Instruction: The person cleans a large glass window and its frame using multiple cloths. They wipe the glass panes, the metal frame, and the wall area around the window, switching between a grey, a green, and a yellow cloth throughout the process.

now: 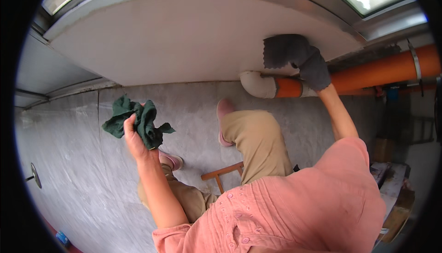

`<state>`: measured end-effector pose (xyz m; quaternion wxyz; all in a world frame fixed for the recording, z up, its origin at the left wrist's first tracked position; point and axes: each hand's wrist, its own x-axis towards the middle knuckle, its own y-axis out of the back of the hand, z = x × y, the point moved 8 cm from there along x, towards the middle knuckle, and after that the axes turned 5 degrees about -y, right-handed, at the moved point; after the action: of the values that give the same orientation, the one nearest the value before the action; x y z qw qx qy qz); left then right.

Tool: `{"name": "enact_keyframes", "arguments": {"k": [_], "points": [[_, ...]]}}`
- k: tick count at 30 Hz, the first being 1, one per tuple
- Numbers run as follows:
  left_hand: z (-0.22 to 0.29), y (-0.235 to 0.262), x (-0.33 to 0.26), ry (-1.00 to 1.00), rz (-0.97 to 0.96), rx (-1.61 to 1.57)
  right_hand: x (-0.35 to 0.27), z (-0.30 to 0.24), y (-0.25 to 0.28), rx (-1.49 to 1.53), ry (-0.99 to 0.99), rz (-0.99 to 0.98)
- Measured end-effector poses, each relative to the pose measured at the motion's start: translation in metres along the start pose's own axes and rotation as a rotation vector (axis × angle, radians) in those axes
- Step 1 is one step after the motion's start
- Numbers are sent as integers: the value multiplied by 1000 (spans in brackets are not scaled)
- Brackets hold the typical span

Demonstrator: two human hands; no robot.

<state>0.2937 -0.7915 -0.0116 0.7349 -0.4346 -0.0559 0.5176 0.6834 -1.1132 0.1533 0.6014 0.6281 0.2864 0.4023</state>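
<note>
My left hand (133, 138) is closed round a crumpled dark green cloth (146, 121), held up over the floor on the left. Its folds stick out on both sides of my fingers. On the right, my raised arm ends in a dark grey cloth (287, 52) with a zigzag edge. That cloth covers my right hand down to the wrist, so the fingers are hidden. It lies against the white wall panel (184, 45), below the metal window frame (322, 4) and just above an orange pipe (386, 71).
A pale pipe elbow (258, 85) joins the orange pipe below the panel. An orange-brown frame (223, 174) stands by my legs on the grey floor (83, 161). Wooden boards (398, 211) are stacked at the right. A round-topped metal piece (35, 175) shows at far left.
</note>
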Motion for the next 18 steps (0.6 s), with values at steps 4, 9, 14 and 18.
{"name": "enact_keyframes", "arguments": {"k": [4, 9, 14, 18], "points": [[13, -9, 0, -16, -47, 131, 19, -66, 103, 1437, -69, 447], [32, -20, -28, 29, -80, 147, 57, -108, 73, 2112, 46, 374], [58, -42, -65, 13, -104, 210, 64, -225, 51, 2546, -18, -339], [50, -47, -66, 118, -239, 283, 84, -302, -2, 2272, -197, -389]]}}
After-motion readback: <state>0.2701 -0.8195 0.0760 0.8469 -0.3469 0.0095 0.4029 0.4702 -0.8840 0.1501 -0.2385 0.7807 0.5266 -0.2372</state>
